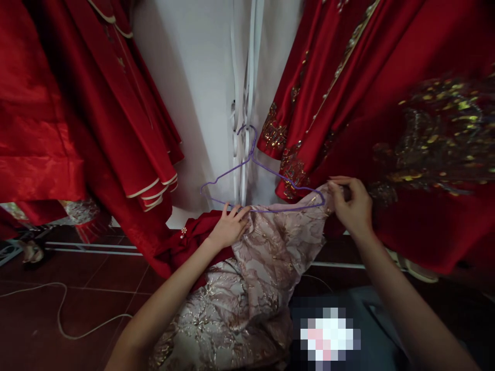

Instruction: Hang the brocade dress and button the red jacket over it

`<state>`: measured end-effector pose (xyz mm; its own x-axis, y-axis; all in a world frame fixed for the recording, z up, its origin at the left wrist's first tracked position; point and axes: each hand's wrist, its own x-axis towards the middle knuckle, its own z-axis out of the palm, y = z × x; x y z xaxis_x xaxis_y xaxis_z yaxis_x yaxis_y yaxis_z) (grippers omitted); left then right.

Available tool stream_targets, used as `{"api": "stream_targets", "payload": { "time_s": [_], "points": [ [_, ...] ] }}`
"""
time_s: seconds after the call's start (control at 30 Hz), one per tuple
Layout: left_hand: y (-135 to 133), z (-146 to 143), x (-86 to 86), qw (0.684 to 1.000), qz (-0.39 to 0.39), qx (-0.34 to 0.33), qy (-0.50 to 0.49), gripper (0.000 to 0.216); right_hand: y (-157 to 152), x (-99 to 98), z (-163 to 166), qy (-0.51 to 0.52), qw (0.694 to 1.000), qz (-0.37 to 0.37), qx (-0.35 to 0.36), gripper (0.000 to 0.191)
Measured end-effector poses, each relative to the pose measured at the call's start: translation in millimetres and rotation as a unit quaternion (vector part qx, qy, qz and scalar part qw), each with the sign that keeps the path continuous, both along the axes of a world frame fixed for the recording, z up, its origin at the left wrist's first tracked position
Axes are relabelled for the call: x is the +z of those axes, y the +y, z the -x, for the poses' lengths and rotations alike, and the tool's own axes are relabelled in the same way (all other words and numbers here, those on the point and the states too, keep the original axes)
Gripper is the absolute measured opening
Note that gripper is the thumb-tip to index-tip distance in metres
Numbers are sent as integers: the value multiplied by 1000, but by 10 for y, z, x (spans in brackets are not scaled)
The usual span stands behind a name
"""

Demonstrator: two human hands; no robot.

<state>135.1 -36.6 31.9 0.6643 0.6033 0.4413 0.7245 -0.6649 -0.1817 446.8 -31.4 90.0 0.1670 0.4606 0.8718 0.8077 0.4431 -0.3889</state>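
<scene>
A purple wire hanger (266,169) hangs by its hook on white strap loops (246,141) in front of the wall. A pale pink brocade dress (266,268) with metallic flowers hangs partly on it, one shoulder over the hanger's right end. My right hand (353,203) pinches that shoulder's edge between thumb and fingers. Over the hanger's bottom bar lies my left hand (230,226), its fingers spread on the dress's neckline. Dark red cloth (204,224) with a pearl ornament adjoins the dress, below the bare left end of the hanger.
Red garments (127,103) hang at the left, and red dresses with gold sequins (444,129) at the right. A low metal rail (93,247) runs above the tiled floor, where a white cable (64,309) lies. Shoes (33,252) stand at far left. A pixelated patch hides the lower middle.
</scene>
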Motion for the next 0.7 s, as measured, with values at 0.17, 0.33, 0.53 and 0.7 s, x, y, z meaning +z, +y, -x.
{"api": "stream_targets", "payload": {
  "time_s": [0.17,0.33,0.53,0.7],
  "points": [
    [-10,-44,-23,1000,-17,12,5,29,30,107,104,-41,998,8,-39,19],
    [-9,11,-45,1000,-12,18,2,32,-60,-30,-166,-43,996,22,-78,19],
    [-34,-1,-43,1000,-12,21,7,32,-197,-34,-310,-52,995,25,-83,17],
    [-66,-19,-29,1000,3,-5,-15,30,-160,64,-228,-66,994,33,-80,17]
  ]
}}
